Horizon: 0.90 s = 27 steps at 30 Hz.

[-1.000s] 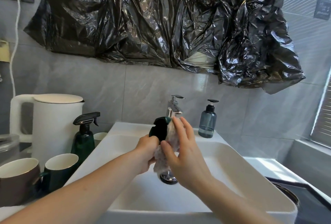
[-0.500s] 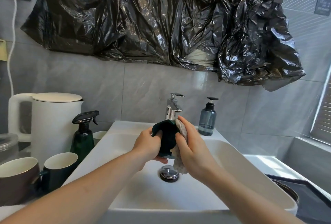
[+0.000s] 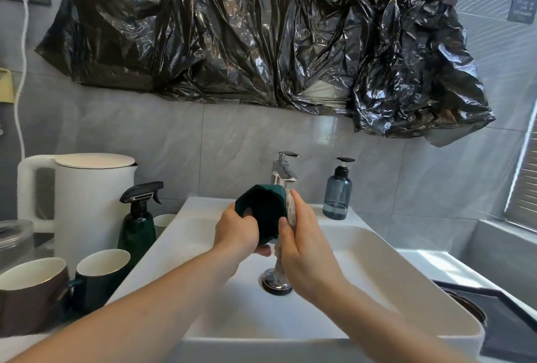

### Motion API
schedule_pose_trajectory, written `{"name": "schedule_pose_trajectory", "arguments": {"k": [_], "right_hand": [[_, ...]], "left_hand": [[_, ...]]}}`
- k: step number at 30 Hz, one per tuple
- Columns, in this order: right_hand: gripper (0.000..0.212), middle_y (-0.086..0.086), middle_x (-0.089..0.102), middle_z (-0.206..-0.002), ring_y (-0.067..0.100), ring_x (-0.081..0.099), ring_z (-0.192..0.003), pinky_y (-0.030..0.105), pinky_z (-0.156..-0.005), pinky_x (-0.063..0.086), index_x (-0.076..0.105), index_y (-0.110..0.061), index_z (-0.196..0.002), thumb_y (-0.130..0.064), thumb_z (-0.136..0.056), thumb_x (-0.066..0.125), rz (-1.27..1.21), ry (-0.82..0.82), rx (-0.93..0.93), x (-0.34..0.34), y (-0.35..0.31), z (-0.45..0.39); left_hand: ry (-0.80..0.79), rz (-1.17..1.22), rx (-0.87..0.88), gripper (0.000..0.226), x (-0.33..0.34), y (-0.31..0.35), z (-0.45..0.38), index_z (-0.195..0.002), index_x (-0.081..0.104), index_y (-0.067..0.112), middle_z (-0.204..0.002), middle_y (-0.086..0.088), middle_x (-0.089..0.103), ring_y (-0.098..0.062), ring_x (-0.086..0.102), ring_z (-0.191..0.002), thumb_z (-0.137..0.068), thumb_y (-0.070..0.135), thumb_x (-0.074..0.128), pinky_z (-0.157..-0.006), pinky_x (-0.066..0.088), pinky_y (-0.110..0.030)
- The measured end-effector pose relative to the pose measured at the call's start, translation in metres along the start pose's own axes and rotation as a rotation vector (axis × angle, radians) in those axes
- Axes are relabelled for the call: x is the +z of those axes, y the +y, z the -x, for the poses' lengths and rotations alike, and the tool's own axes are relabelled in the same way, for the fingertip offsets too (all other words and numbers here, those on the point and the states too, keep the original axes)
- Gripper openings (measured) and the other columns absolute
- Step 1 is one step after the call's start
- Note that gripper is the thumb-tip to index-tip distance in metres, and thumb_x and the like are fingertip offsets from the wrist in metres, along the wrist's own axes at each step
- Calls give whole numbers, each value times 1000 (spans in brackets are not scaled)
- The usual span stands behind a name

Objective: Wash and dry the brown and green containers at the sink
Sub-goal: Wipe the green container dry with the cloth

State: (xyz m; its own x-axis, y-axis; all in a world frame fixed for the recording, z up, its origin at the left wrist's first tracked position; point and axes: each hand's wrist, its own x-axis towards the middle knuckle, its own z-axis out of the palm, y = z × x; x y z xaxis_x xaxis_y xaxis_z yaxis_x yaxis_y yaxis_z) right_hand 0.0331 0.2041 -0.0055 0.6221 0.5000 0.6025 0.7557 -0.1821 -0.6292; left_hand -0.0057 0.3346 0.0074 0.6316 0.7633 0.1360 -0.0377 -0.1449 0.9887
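Over the white sink (image 3: 377, 249), a left hand (image 3: 236, 232) curls around the rim of a dark green container (image 3: 261, 214), thumb hooked inside its mouth, while a right hand (image 3: 305, 246) presses a pale cloth (image 3: 290, 211) flat against its outer wall. The container hangs tilted just below the tap (image 3: 283, 171), above the drain (image 3: 276, 284). It looks stiff, glazed and probably slippery when wet, so a firm hold at rim and wall seems safest. A brown mug (image 3: 32, 296) and a green mug (image 3: 101, 272) wait on the counter at left.
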Motion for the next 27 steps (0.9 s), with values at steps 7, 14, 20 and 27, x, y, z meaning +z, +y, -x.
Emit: {"name": "schedule_pose_trajectory", "arguments": {"k": [7,14,20,27], "right_hand": [[58,-17,60,-138,-4,66,-99,12,-81,53,21,-42,-159,-30,-107,45,-69,-46,20,3,-4,-6],[33,-25,64,-115,-12,61,-108,12,-87,48,41,-44,-134,-21,-109,42,-201,-21,78,4,0,-4],[62,-6,50,-151,22,56,-109,38,-85,50,29,-43,-153,-64,-95,35,-136,107,187,-2,16,-19],[42,-11,58,-141,1,51,-128,20,-110,38,51,-27,-149,-29,-107,51,81,62,-30,-12,16,-10]], "left_hand": [[78,76,-6,33,5,0,-7,-138,58,26,-130,-10,66,-35,62,-109,-110,23,42,-71,65,-41],[-28,30,-17,29,-1,-1,-1,-132,54,28,-121,-9,69,-29,75,-85,-108,18,41,-61,65,-37],[-264,-201,72,23,2,-7,6,-121,63,22,-98,-10,76,-25,74,-63,-101,21,53,-54,63,-37],[-171,-454,326,22,3,-5,0,-93,73,29,-83,8,75,-23,71,-86,-85,42,57,-77,61,-43]]}}
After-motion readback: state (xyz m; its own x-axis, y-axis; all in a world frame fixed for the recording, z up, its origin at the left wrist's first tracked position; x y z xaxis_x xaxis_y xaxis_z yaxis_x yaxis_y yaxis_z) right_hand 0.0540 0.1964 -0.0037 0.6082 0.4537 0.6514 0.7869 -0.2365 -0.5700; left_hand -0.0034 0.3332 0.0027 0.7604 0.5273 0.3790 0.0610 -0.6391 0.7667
